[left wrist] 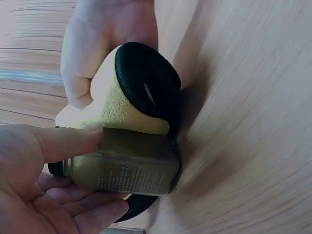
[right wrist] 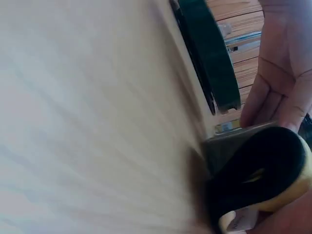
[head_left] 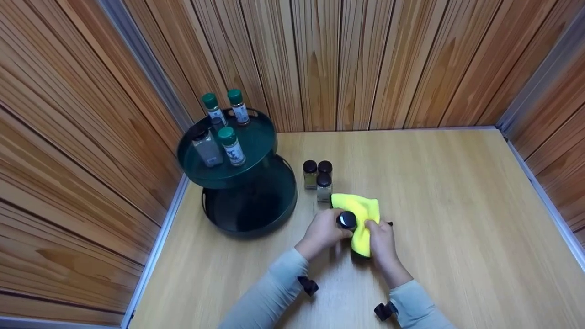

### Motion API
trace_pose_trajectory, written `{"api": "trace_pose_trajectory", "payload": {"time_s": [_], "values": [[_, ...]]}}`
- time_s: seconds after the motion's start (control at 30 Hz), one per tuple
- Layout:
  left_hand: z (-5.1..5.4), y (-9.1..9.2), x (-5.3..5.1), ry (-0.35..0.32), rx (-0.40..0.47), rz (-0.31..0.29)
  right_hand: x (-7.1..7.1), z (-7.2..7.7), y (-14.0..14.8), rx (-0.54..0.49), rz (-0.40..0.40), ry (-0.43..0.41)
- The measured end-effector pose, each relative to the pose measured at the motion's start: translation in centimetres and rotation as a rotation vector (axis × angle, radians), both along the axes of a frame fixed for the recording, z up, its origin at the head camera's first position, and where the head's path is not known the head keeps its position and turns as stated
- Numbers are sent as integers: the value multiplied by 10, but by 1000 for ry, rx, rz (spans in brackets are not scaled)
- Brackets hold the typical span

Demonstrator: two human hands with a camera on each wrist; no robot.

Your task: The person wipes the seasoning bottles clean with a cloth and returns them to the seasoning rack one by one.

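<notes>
My left hand (head_left: pixel 322 230) grips a square glass spice jar (left wrist: pixel 131 168) with a black lid (head_left: pixel 346 220), thumb on one side and fingers on the other. Brown-green contents and fine print show on the jar in the left wrist view. A bright yellow cloth (head_left: pixel 358 205) with black edging is bunched in my right hand (head_left: pixel 383 240), which presses it against the jar's side. The cloth partly hides the jar. Just beyond the hands stand three black-lidded jars, a front one (head_left: pixel 324 192), a left one (head_left: pixel 310 176) and a rear one (head_left: pixel 325 166).
On the left stands a dark green two-tier round rack (head_left: pixel 258 141). Its upper tier carries several jars: green-lidded ones (head_left: pixel 233 151) and a black-lidded one (head_left: pixel 208 150). The wooden table (head_left: pixel 448 205) meets plank walls (head_left: pixel 365 68) at the back and sides.
</notes>
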State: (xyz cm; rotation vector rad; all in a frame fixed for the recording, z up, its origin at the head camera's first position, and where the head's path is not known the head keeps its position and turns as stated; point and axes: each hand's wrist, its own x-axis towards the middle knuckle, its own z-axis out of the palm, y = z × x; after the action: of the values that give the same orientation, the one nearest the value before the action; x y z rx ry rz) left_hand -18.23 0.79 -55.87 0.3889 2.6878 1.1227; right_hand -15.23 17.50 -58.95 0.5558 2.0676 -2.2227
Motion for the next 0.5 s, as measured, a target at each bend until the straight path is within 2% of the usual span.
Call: {"api": "trace_pose_trajectory", "payload": {"time_s": [0.07, 0.13, 0.23, 0.3, 0.4, 0.5], "values": [[-1, 0, -1, -4, 5, 3, -3, 6, 1, -12, 3, -14], [-1, 0, -1, 10, 6, -7, -5, 20, 2, -16, 2, -14], [-2, 0, -1, 47, -3, -21, -5, 38, 3, -31, -16, 36], [-2, 0, 0, 65, -10, -27, -2, 44, 1, -23, -26, 64], [-2, 0, 0, 67, -9, -20, 3, 40, -4, -11, -46, 80], [-1, 0, 1, 63, -13, -18, 6, 23, -8, 5, -56, 58]]}}
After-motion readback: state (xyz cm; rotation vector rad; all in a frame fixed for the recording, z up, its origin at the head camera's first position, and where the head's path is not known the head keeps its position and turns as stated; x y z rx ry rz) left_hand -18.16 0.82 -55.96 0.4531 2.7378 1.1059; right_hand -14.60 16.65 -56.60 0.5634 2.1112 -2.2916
